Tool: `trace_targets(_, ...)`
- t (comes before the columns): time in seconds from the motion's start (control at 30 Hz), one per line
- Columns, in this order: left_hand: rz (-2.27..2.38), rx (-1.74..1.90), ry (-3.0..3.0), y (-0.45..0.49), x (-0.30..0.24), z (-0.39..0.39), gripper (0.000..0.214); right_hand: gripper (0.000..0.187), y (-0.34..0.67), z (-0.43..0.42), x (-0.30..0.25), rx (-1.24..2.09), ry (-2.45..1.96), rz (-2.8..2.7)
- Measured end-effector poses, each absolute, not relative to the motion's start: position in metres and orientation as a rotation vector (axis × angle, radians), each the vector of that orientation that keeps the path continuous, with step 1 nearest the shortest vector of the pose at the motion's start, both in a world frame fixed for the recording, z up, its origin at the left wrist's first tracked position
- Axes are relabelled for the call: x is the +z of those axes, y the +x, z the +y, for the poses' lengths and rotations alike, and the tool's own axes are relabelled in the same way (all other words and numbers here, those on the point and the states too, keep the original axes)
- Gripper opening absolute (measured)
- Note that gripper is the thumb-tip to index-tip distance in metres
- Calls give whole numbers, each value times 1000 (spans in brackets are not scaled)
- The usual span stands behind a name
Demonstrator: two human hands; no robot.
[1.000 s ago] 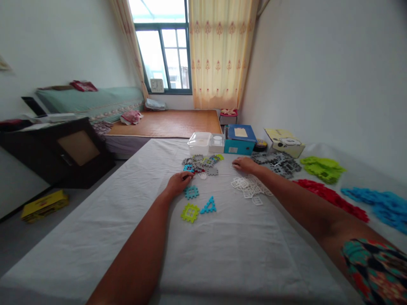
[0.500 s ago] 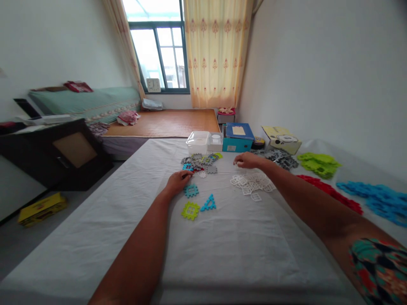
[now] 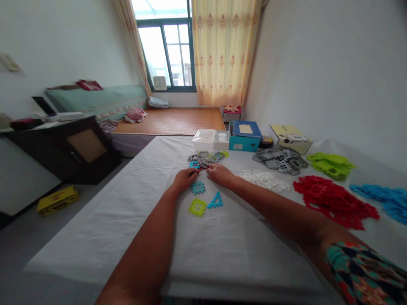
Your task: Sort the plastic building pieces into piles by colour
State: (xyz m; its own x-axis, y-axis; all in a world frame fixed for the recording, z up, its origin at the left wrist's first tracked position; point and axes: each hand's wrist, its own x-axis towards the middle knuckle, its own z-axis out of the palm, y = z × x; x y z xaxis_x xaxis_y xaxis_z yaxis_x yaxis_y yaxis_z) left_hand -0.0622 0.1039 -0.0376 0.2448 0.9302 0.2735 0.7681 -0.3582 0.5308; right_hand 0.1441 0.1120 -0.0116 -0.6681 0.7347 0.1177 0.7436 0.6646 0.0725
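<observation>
My left hand [image 3: 183,178] rests on the white sheet [image 3: 222,254], its fingers curled onto a blue tile [image 3: 194,166] at the near edge of a mixed heap of grey, blue and green tiles [image 3: 207,158]. My right hand [image 3: 220,174] lies palm down just right of it, fingertips at the same edge, with nothing visible in it. Closer to me lie a blue square tile [image 3: 198,187], a green square tile [image 3: 197,207] and a blue triangle [image 3: 216,200].
To the right lie sorted heaps: white [image 3: 265,179], grey [image 3: 281,160], green [image 3: 332,165], red [image 3: 333,199] and blue [image 3: 381,197]. A clear tub [image 3: 205,140], a blue box [image 3: 246,135] and a yellow box [image 3: 291,137] stand behind. A dark cabinet [image 3: 79,148] is left.
My right hand has come left from over the white heap to the mixed heap, beside my left hand. My left hand has stayed put. The view has shifted slightly.
</observation>
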Motion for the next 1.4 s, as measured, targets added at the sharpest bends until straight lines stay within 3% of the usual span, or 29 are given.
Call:
trace_targets(0.2,1577,804,2242,-62,-38,106,27,24,153,104,-8,-253,-1191,-2804)
trace_targets(0.43,1620,786,2232,-61,-39,104,28,21,169,97,-6,-118,-1157,-2858)
trace_targets(0.6,1625,766,2225,-62,-39,105,29,24,164,90,-5,-261,-1134,-2919)
trace_targets(0.93,1635,780,2204,-63,-42,107,28,25,242,101,36,-108,-1597,-2718)
trace_targets(1.2,1590,812,2240,-63,-39,102,28,32,163,105,-1,-142,-1110,-2822)
trace_targets(1.4,1572,811,2224,-63,-41,104,27,23,151,104,-9,-189,-1129,-2871)
